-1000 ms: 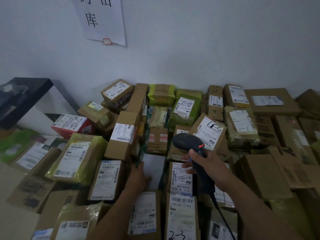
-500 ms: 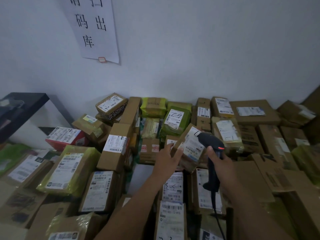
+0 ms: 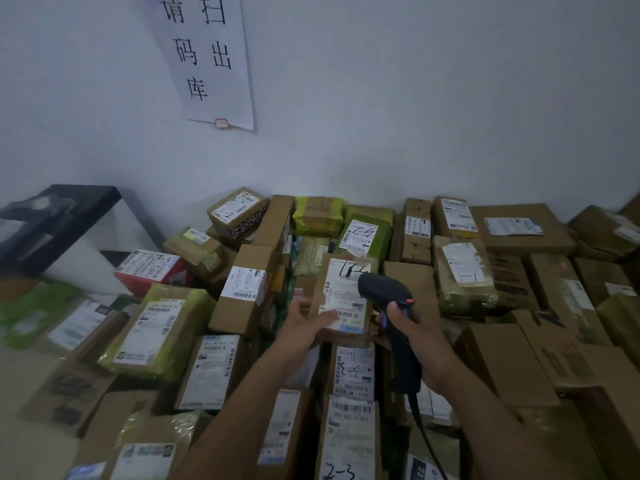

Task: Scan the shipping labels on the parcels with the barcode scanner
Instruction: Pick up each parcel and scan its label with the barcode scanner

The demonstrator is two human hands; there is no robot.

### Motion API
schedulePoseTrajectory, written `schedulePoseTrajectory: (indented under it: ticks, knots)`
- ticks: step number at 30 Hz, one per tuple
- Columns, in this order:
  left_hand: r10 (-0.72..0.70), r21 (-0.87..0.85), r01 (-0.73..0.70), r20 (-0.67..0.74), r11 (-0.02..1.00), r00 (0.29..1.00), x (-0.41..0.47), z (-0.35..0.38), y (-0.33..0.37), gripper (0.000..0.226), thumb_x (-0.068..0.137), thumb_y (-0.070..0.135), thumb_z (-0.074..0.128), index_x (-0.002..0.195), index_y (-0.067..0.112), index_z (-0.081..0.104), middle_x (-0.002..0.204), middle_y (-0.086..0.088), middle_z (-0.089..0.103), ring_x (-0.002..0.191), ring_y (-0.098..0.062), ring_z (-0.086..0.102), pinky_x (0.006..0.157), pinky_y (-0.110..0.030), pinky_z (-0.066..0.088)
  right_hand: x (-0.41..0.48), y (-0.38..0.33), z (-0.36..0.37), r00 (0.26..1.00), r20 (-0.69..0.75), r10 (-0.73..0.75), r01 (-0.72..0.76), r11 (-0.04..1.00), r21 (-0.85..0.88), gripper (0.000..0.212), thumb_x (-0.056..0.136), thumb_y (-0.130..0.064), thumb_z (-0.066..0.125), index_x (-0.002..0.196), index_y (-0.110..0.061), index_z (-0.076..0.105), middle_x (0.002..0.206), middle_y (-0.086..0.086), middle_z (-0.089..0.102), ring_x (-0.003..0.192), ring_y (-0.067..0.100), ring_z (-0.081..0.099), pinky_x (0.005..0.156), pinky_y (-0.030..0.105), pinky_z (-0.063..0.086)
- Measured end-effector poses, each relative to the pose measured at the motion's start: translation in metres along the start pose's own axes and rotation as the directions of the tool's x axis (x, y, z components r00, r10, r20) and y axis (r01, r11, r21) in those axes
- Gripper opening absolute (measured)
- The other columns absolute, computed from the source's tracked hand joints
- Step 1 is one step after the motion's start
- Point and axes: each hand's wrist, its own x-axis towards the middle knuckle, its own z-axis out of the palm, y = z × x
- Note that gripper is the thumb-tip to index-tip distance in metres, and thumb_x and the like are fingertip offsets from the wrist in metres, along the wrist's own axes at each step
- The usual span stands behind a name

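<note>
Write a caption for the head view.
Left hand holds a labelled parcel; right hand holds the barcode scanner near it.

A parcel (image 3: 346,296) is gripped at its lower left corner by the left hand (image 3: 306,323). The scanner (image 3: 381,292) is held by the right hand (image 3: 420,344) just right of the parcel, its head overlapping the parcel's right edge. Directly before the parcel, nearer the person, a flat box (image 3: 353,368) is laid, and a long box (image 3: 349,441) before that. Just left of the parcel an upright box (image 3: 246,289) is stood. Behind it, other parcels (image 3: 367,233) are stacked against the wall (image 3: 415,116). A sign (image 3: 207,57) is hung on the wall above and left of it, and a wide box (image 3: 519,209) is laid behind and right of it.
</note>
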Motion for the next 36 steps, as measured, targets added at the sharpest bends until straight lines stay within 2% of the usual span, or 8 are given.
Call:
schedulePoseTrajectory:
  ticks: [4,8,15,21,25,29,33,36]
  knots:
    - [0.113,0.165,-0.087,-0.16,0.983,0.981,-0.01,-0.051,-0.001,0.072,0.074,0.013,0.084,0.133,0.03,0.046,0.12,-0.004,0.064,0.103,-0.028,0.069,0.085,-0.047,0.059,-0.002,0.005,0.018,0.997,0.074,-0.002,0.003,1.0,-0.026,0.05,0.061,-0.059,0.077,0.094,-0.022,0.076,0.1,0.009,0.076,0.094,0.026,0.074,0.078,0.037,0.061]
    - [0.096,0.126,-0.069,-0.226,0.99,0.969,-0.012,-0.081,-0.02,0.072,0.077,0.014,0.083,0.139,0.028,0.048,0.122,-0.008,0.068,0.105,-0.029,0.069,0.094,-0.054,0.054,-0.002,0.007,0.023,0.996,0.088,-0.004,0.003,1.0,0.011,0.06,0.063,-0.054,0.076,0.109,-0.016,0.069,0.103,0.008,0.077,0.095,0.026,0.074,0.071,0.031,0.061]
    - [-0.037,0.268,0.108,-0.259,0.957,0.965,-0.004,-0.098,-0.052,0.077,0.081,0.021,0.08,0.146,0.023,0.04,0.115,0.001,0.066,0.101,-0.021,0.067,0.093,-0.045,0.054,-0.003,0.01,0.023,0.999,0.053,-0.003,0.0,0.999,0.041,0.063,0.065,-0.052,0.077,0.115,-0.015,0.065,0.101,0.006,0.077,0.092,0.028,0.075,0.067,0.029,0.06]
    - [-0.08,0.549,0.184,-0.207,0.815,0.975,-0.001,-0.095,-0.059,0.063,0.087,0.029,0.072,0.142,0.019,0.043,0.1,0.016,0.06,0.086,-0.002,0.059,0.066,-0.02,0.049,-0.015,0.01,0.026,0.998,0.069,0.009,-0.008,1.0,-0.019,0.049,0.072,-0.046,0.072,0.107,-0.012,0.067,0.097,0.007,0.077,0.088,0.027,0.075,0.064,0.026,0.059]
    - [0.177,0.783,0.074,-0.23,0.617,0.957,0.0,-0.078,-0.049,0.095,0.084,0.042,0.073,0.154,0.012,0.015,0.145,-0.013,0.042,0.126,-0.029,0.049,0.103,-0.042,0.045,-0.027,0.011,0.025,0.999,0.047,-0.015,0.018,0.998,-0.056,0.038,0.077,-0.044,0.07,0.105,-0.018,0.065,0.094,-0.001,0.078,0.084,0.022,0.076,0.06,0.022,0.057]
    - [0.458,0.931,-0.094,-0.085,0.353,0.885,0.007,-0.047,-0.027,0.084,0.086,0.052,0.065,0.151,0.017,0.024,0.153,-0.016,0.027,0.14,-0.032,0.027,0.113,-0.045,0.029,-0.032,0.009,0.014,0.997,-0.083,-0.009,0.003,0.997,-0.072,0.03,0.087,-0.037,0.069,0.097,-0.008,0.069,0.087,0.006,0.077,0.076,0.022,0.076,0.054,0.021,0.056]
    - [0.422,0.993,-0.101,0.116,-0.057,0.899,0.025,-0.027,-0.016,0.09,0.085,0.073,0.049,0.154,0.021,0.025,0.164,-0.01,0.011,0.151,-0.032,-0.001,0.118,-0.055,-0.004,-0.033,0.003,0.0,0.985,-0.174,-0.016,0.007,0.999,-0.05,0.032,0.09,-0.036,0.067,0.093,-0.004,0.07,0.081,0.009,0.077,0.071,0.022,0.075,0.054,0.023,0.057]
    - [0.321,0.985,-0.142,0.167,-0.1,0.932,0.037,-0.01,-0.021,0.108,0.081,0.079,0.047,0.157,0.01,0.011,0.165,-0.01,0.009,0.152,-0.03,-0.004,0.118,-0.057,-0.005,-0.032,0.001,-0.011,0.979,-0.203,-0.023,0.014,0.999,-0.044,0.032,0.092,-0.034,0.065,0.087,-0.003,0.069,0.071,0.007,0.075,0.062,0.019,0.072,0.052,0.023,0.057]
